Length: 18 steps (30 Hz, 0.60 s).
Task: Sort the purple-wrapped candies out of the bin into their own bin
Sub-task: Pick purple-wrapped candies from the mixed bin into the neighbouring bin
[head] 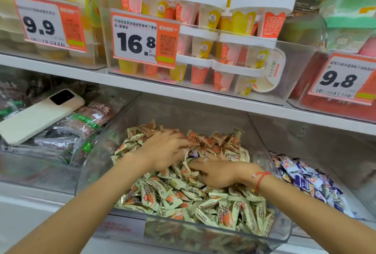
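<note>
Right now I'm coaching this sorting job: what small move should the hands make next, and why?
Probably the right hand should pinch the purple candy peeking out between both hands. It lies half buried among the green candies, and the left hand is spread flat beside it. It belongs with the purple pile in the bin to the right.

One purple-wrapped candy peeks from my centre clear bin; purple pile fills the right bin.

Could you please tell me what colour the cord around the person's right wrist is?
Red, seen in the head view: the cord on the right wrist.
</note>
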Available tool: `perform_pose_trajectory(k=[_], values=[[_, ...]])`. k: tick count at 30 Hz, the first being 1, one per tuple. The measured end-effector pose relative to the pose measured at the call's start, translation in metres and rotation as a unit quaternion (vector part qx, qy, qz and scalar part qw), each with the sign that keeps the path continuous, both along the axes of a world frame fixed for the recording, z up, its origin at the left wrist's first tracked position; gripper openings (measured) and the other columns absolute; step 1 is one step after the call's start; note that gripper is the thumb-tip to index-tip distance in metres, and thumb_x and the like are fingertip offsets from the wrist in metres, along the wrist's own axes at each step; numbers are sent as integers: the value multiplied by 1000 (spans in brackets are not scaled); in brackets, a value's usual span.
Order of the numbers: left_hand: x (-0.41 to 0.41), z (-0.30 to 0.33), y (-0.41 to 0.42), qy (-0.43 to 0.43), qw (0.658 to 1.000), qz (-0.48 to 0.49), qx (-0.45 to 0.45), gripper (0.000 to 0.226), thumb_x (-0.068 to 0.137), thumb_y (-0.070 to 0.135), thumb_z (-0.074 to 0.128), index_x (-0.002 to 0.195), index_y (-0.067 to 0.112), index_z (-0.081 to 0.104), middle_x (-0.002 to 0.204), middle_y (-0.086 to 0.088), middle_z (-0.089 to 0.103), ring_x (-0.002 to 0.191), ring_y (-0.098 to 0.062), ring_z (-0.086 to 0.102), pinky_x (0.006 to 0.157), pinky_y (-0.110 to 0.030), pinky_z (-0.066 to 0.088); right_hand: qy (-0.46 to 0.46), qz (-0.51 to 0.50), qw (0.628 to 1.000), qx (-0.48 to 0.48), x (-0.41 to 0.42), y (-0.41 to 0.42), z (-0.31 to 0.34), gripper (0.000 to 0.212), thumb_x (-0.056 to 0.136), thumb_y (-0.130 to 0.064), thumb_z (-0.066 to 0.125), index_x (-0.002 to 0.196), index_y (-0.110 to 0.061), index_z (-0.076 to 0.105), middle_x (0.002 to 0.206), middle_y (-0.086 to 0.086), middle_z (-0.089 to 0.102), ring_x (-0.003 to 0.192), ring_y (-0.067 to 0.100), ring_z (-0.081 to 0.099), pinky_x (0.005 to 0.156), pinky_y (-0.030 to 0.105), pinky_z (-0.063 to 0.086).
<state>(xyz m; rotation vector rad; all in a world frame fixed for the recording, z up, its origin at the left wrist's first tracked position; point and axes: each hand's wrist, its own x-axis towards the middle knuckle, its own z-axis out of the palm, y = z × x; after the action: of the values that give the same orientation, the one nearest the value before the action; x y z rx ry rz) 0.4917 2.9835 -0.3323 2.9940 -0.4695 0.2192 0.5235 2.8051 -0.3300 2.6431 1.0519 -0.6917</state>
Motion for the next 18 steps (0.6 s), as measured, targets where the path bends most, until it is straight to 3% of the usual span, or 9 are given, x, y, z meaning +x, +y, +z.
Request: perform_pose_trajectory(k=[2,6,9,12,15,18], values=[[1,-6,-2,38,998,-5,53,42,100,47,30,139,37,42,148,7,39,138,-17,28,112,-39,18,48,15,998,22,-11,-13,11,52,103,-27,30,151,-37,14,161,-7,9,147,19,1,118,44,0],[0,-10,3,-38,994,50,91,34,96,47,40,122,36,59,139,5,50,131,-19,38,108,-38,28,97,9,989,112,-14,-25,38,38,103,-31,38,141,-33,45,155,-7,28,143,13,22,118,35,15],[1,-13,8,-47,995,61,59,28,94,41,46,115,37,65,132,7,55,125,-17,42,103,-36,33,-45,-24,977,208,5,-11,36,32,101,-22,41,125,-31,61,142,-4,48,133,17,40,107,36,33],[2,-15,12,-16,997,66,25,27,94,40,48,115,41,64,136,10,51,130,-18,37,107,-38,31,-197,22,971,135,27,6,17,41,95,-10,47,123,-35,62,131,0,55,119,24,49,90,36,44],[3,-15,15,1,998,63,3,27,94,42,47,116,42,63,140,11,47,135,-20,32,111,-38,27,-255,73,964,34,40,18,-1,36,92,-18,58,126,-30,59,131,4,54,123,26,43,94,40,40],[4,-15,18,5,998,55,-5,27,94,43,47,115,42,63,140,11,48,133,-21,34,110,-38,29,-285,82,953,67,41,25,-3,25,88,-14,64,112,-22,66,121,5,58,112,25,53,81,35,45]])
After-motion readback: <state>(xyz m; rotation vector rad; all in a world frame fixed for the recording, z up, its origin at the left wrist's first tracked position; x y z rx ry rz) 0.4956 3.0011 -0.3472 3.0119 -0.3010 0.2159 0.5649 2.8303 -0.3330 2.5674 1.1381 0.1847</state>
